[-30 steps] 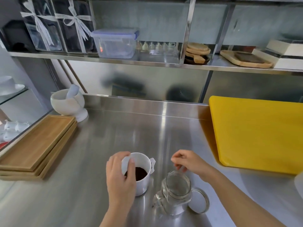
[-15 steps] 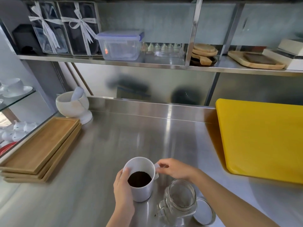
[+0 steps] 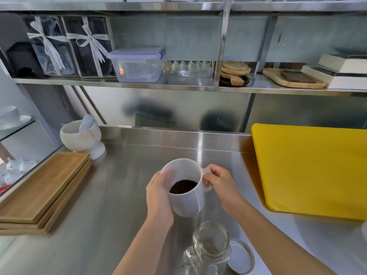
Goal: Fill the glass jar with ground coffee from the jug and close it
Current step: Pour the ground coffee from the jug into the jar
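Note:
A white plastic jug (image 3: 186,201) with dark ground coffee (image 3: 183,186) in its bottom is lifted off the steel counter. My left hand (image 3: 158,197) wraps around its left side and my right hand (image 3: 220,185) grips its handle on the right. Just below and nearer to me stands an open, empty glass jar (image 3: 210,247) with a glass handle. Its round lid (image 3: 241,257) lies flat on the counter right of the jar.
A yellow cutting board (image 3: 313,169) lies at the right. Stacked wooden trays (image 3: 39,191) and a white mortar with pestle (image 3: 82,135) sit at the left. A steel shelf (image 3: 178,85) above the counter holds boxes, a plastic container and wooden boards.
My right hand moved from above the jar to the jug's handle. Both hands raised the jug off the counter, above the jar.

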Demonstrator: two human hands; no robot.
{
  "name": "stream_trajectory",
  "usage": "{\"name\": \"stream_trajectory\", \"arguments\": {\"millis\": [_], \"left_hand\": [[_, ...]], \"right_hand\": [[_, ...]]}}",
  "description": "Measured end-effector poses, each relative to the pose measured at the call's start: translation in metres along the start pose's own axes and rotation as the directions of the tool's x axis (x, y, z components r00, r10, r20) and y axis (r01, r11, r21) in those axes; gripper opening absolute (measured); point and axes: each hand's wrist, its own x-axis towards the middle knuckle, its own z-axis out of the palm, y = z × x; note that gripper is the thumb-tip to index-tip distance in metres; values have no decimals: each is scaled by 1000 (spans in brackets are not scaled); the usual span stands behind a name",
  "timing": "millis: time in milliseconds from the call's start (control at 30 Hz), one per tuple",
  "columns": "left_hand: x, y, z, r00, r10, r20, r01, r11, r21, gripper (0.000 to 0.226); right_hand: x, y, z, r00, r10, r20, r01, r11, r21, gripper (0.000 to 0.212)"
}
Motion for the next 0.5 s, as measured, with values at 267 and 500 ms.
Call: {"name": "stream_trajectory", "arguments": {"millis": [267,500], "left_hand": [[-30,15,33,994,-58,87,68,991,-115,21],[-49,14,41,978,-67,199,89,991,-101,24]], "right_hand": [[-31,-27,-25,980,-97,-174,132,971,198,37],[-62,-41,-41,986,-119,-120,150,943,298,39]]}}
